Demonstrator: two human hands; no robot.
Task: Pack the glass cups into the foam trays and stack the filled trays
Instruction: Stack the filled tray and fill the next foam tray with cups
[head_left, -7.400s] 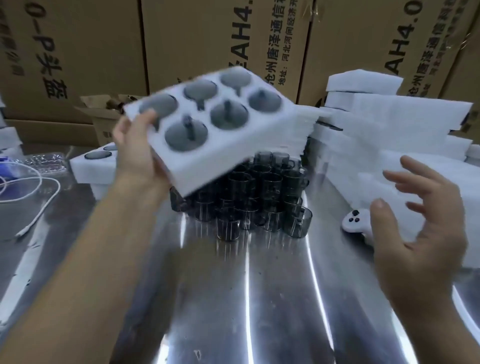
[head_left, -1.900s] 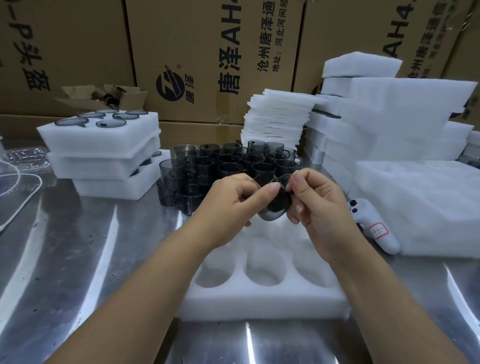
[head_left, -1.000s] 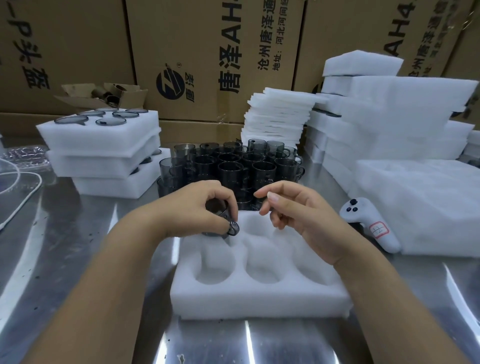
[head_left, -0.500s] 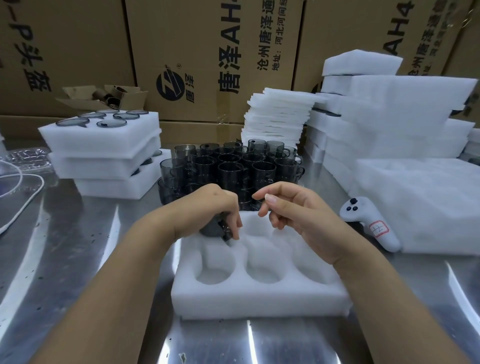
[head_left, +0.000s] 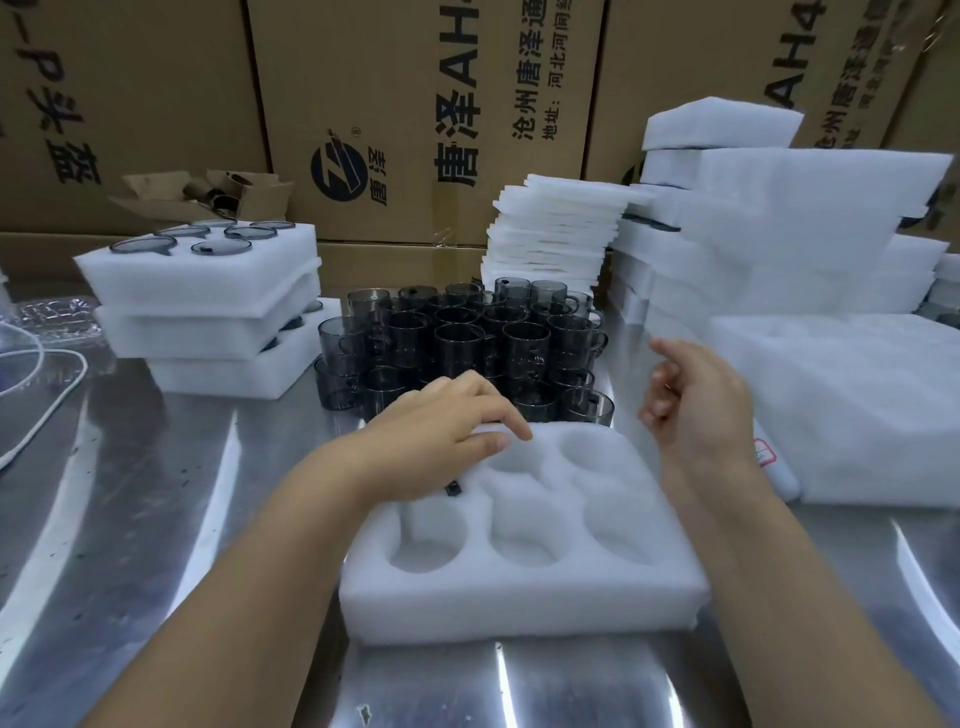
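Observation:
A white foam tray (head_left: 519, 597) with six round holes lies on the steel table in front of me. My left hand (head_left: 441, 421) rests palm down over its far-left hole, covering a dark glass cup; only the cup's handle (head_left: 452, 488) shows under the palm. The other five holes are bare. My right hand (head_left: 696, 410) hovers above the tray's far right corner, fingers loosely curled and holding nothing. Behind the tray stands a tight cluster of several smoky glass cups (head_left: 467, 338). Three filled trays (head_left: 208, 291) are stacked at the back left.
Tall piles of foam trays (head_left: 779, 234) and a stack of thin foam sheets (head_left: 556, 228) fill the right and back. A white controller (head_left: 774, 462) lies partly hidden behind my right wrist. A white cable (head_left: 62, 384) runs at the left. Cardboard boxes (head_left: 363, 104) wall the back.
My left hand has lowered the cup into the far-left hole and flattened over it. My right hand has lifted away to the right. Much earlier, a filled tray went onto the left stack.

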